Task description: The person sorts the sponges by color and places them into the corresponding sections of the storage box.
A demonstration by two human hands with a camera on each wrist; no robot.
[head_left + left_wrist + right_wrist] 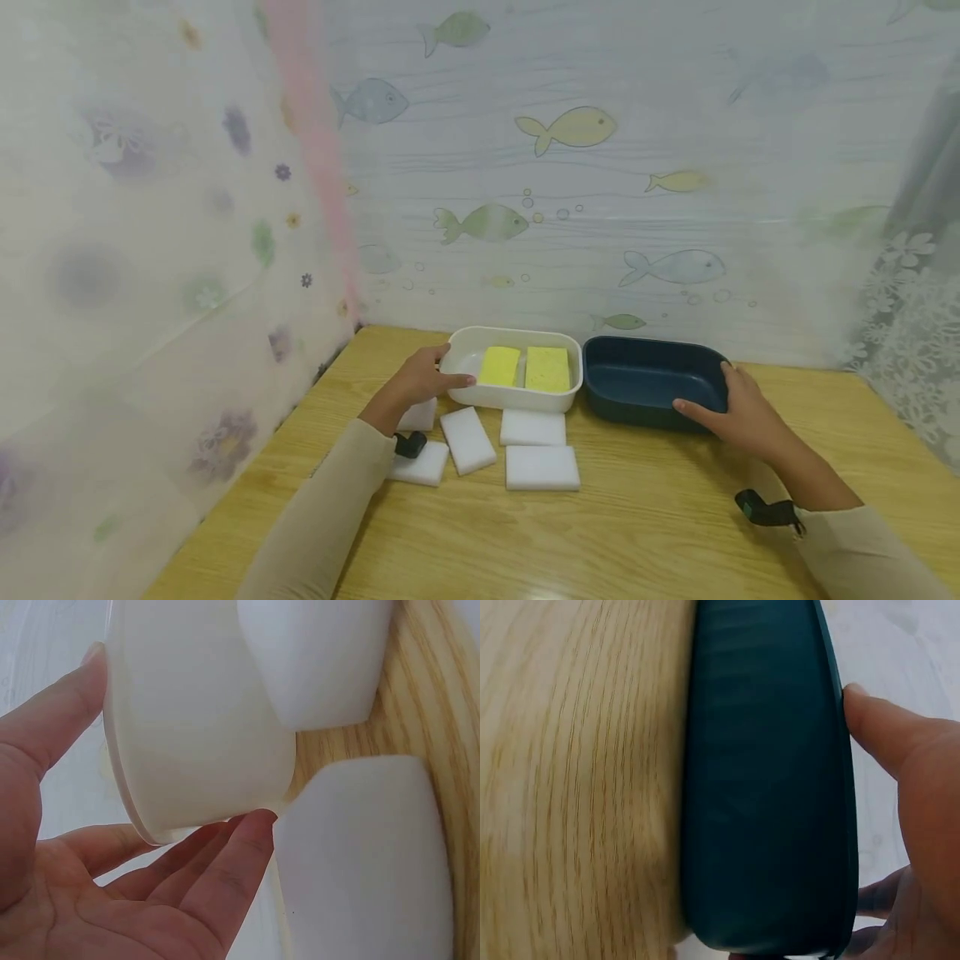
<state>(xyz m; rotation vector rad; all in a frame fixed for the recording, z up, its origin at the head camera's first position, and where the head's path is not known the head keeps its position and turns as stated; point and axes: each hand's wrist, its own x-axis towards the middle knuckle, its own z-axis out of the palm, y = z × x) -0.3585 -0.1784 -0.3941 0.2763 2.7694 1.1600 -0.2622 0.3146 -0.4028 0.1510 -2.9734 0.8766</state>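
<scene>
My left hand (420, 379) grips the left end of a white plastic container (517, 401), thumb along its front rim and fingers round the end. Two yellow sponges (547, 369) lie side by side inside it. At the right, my right hand (750, 417) holds the right end of a dark blue container (633, 411), its thumb over the front rim and fingertips at the far right corner. No object shows inside the dark container. The left wrist view has the white container's outer wall (202, 727) between thumb and fingers; the right wrist view shows the dark wall (769, 787).
Several white sponge blocks (542, 467) lie on the wooden table (622, 533) in front of the white container, some partly behind the left wrist. The two containers stand side by side near the back edge. Behind them hangs a fish-patterned curtain (465, 283).
</scene>
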